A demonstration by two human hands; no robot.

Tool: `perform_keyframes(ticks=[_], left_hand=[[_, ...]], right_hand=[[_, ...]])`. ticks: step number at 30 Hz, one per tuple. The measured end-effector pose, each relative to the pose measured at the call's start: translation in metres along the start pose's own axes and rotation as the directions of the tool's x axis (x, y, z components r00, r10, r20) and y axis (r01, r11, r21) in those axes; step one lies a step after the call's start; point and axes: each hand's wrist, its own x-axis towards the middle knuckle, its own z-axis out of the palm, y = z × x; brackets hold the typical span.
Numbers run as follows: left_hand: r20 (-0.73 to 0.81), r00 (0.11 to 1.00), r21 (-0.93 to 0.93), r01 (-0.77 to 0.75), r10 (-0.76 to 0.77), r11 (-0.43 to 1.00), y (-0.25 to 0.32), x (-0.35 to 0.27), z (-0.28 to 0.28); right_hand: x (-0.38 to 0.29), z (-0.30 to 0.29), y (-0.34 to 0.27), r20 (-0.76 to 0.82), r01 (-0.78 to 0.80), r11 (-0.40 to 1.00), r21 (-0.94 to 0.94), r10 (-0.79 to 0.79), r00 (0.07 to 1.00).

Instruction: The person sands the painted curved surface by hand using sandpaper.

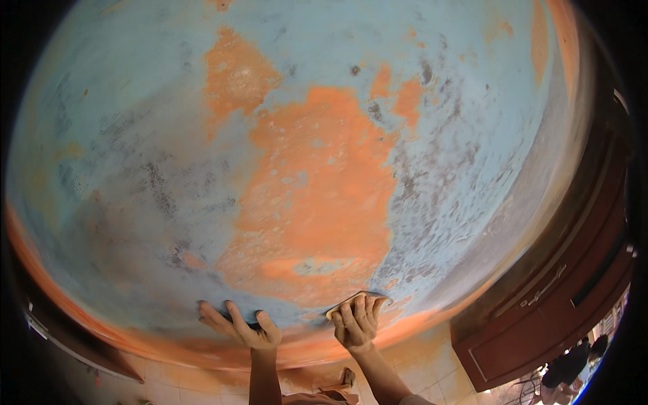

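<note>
A wall (324, 192) with patchy paint fills most of the view, pale blue and grey over bare orange areas, with dark scuffs and small pits. My right hand (358, 321) grips a folded sheet of what looks like sandpaper (338, 307), pressed against the lower part of the wall. The sheet's dark edge curls out beyond my fingertips. To the left, my left hand (243, 326) rests its spread fingertips on the blue-grey paint and holds nothing. Between the hands runs a strip of blue and orange paint.
A dark red-brown door (536, 298) with a metal bolt (544, 286) stands at the right. Past it, a person in dark clothing (567, 364) is at the lower right. Below lies a tiled floor (197, 387) with orange dust or stains, and a foot (348, 377) shows there.
</note>
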Motion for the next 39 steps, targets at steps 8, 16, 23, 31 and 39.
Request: perform_keyframes(ticks=[8,16,23,31,39], left_hand=[[-0.086,0.996,-0.008,0.035,-0.035,0.999,-0.008,0.003,0.008],[-0.023,1.000,-0.054,-0.011,0.010,0.998,0.003,0.001,0.012],[-0.070,0.997,-0.014,-0.011,0.010,1.000,0.000,0.003,0.010],[-0.029,1.000,0.017,-0.002,0.002,1.000,0.007,-0.016,0.012],[-0.052,0.999,0.006,-0.002,0.002,1.000,0.009,-0.013,0.022]], right_hand=[[0.070,-0.001,0.002,-0.156,0.024,0.998,0.061,-0.014,0.988],[0.027,-0.004,0.002,-0.026,-0.044,0.999,0.030,0.045,0.999],[0.031,-0.004,0.001,-0.092,-0.025,0.999,0.031,0.028,0.995],[0.057,-0.008,0.027,-0.051,0.063,0.998,-0.013,-0.064,0.997],[0.012,-0.007,0.025,0.081,-0.021,0.997,-0.070,0.027,0.996]])
